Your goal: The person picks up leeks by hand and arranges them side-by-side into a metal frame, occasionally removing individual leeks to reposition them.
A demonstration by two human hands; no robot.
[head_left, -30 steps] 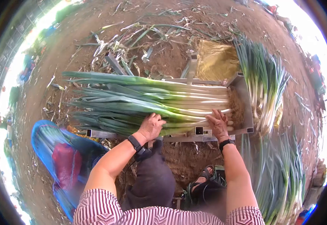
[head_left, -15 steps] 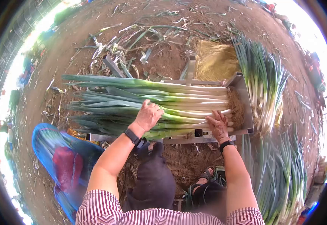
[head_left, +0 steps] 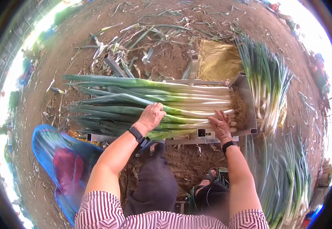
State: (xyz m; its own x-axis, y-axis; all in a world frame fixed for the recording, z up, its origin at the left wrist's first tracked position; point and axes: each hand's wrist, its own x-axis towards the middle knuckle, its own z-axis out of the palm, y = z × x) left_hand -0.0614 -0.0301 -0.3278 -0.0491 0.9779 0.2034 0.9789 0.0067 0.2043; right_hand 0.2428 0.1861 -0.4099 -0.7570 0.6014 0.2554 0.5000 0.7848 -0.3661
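Note:
Long green onions (head_left: 196, 97) lie side by side in a metal frame (head_left: 250, 105), leaves to the left and white stems to the right. Their brown roots (head_left: 239, 108) sit against the frame's right end plate. My left hand (head_left: 152, 115), a dark band on its wrist, curls closed around a green onion where its leaves turn pale. Over the white stems near the roots, my right hand (head_left: 221, 124) has its fingers bent onto the same onion or the one beside it; the exact grip is partly hidden.
A loose pile of green onions (head_left: 267, 84) rests beyond the frame's right end, with more onions (head_left: 284, 179) at lower right. A golden sheet (head_left: 219, 61) lies behind the frame. A blue net bag (head_left: 46, 143) is at left. Leaf scraps (head_left: 143, 36) litter the soil.
Both hands stay in nearly the same places, the left having shifted very slightly. Some leaves left of the left hand have moved a little, one now lying higher and more distinct.

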